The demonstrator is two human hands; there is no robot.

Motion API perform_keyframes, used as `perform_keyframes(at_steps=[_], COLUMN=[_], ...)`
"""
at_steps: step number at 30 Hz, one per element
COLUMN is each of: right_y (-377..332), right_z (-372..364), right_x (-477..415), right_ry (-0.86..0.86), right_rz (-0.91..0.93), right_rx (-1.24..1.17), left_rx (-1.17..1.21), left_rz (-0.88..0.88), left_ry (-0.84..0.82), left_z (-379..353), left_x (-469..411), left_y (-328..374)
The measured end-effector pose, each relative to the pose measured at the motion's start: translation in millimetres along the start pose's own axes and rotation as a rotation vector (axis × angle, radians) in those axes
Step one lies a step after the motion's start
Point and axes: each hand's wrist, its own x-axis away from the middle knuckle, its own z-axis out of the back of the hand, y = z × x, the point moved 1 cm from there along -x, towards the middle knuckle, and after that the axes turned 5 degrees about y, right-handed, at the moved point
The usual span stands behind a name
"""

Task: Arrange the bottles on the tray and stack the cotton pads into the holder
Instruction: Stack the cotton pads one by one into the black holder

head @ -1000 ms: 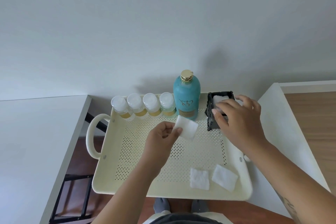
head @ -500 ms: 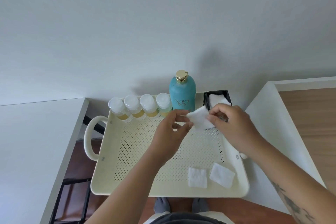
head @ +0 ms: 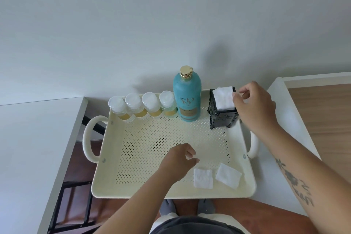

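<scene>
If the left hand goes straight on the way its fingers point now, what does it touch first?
Most likely the nearer loose cotton pad on the tray; the left hand points toward it, though its height above is unclear.

The right side of the holder (head: 223, 118) is covered by the right hand (head: 254, 108), and how many pads are stacked inside cannot be told; only the top pad (head: 223, 99) is seen. Whether the fingertips touch that pad is unclear. The left hand (head: 178, 159) is seen from the back, its fingertips curled under, so what, if anything, is pinched is hidden. The script on the teal bottle (head: 187, 97) is too small to be read. The small bottles (head: 141, 107) overlap, their lower parts partly masked. Both forearms are cut off by the frame's edges, and the feet are mostly hidden under the tray (head: 106, 180).
</scene>
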Motion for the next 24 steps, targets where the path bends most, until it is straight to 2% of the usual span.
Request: perform_keyframes(at_steps=[3,5,7,12,18,24], right_y=[-0.4,-1.8,-1.1,3.6,6.3,7.4], right_z=[0.2,-1.8,-4.5,-12.0,-19.5,-21.1], right_x=[11.1,17.9,21.6,25.0,24.2,23.1], right_ry=[0.099,0.068,0.016,-0.144,-0.237,-0.264], right_rz=[0.265,0.421,0.483,0.459,0.428,0.411], right_rx=[0.103,0.177,0.228,0.316,0.415,0.455], left_rx=[-0.021,-0.044,-0.09,-0.228,-0.292,-0.127], left_rz=[0.002,-0.009,-0.018,-0.061,-0.089,-0.112], left_ry=[-0.04,-0.065,-0.097,-0.113,-0.127,0.019], left_z=[-7.8,-12.4,-16.3,-19.3,-18.6,-4.3], left_x=[0.6,0.9,0.8,0.5,1.2,5.7], left_y=[0.4,0.1,-0.5,-1.2,-2.1,-2.2])
